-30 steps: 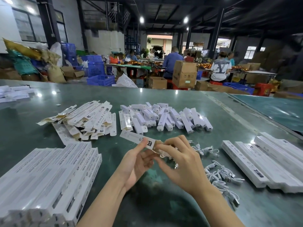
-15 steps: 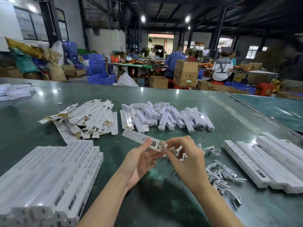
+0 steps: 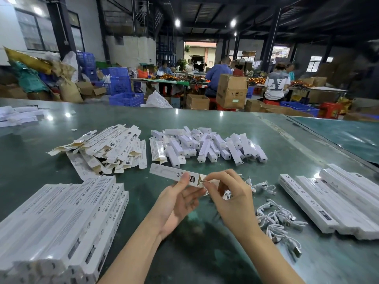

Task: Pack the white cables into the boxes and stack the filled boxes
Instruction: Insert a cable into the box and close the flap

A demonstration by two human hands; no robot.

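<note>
A slim white box point(image 3: 174, 174) is held just above the green tabletop point(image 3: 205, 119), its long axis running from upper left down to its open end at the right, where a worker's two hands meet. The left hand point(image 3: 176, 203) pinches the box near that open end, thumb on top; the right hand point(image 3: 227, 193) pinches the end flap, with a coiled white cable point(image 3: 226, 194) tucked partly behind its fingers. The opening faces the right hand, the nearer one, so the cable looks set to go in lengthwise. Loose white cables point(image 3: 276, 220) lie just to the right. Flat unfolded boxes point(image 3: 106, 148) and small white boxes point(image 3: 209, 146) are heaped beyond; filled boxes are stacked toward the near left corner point(image 3: 61, 218) and the right edge point(image 3: 332, 201).
</note>
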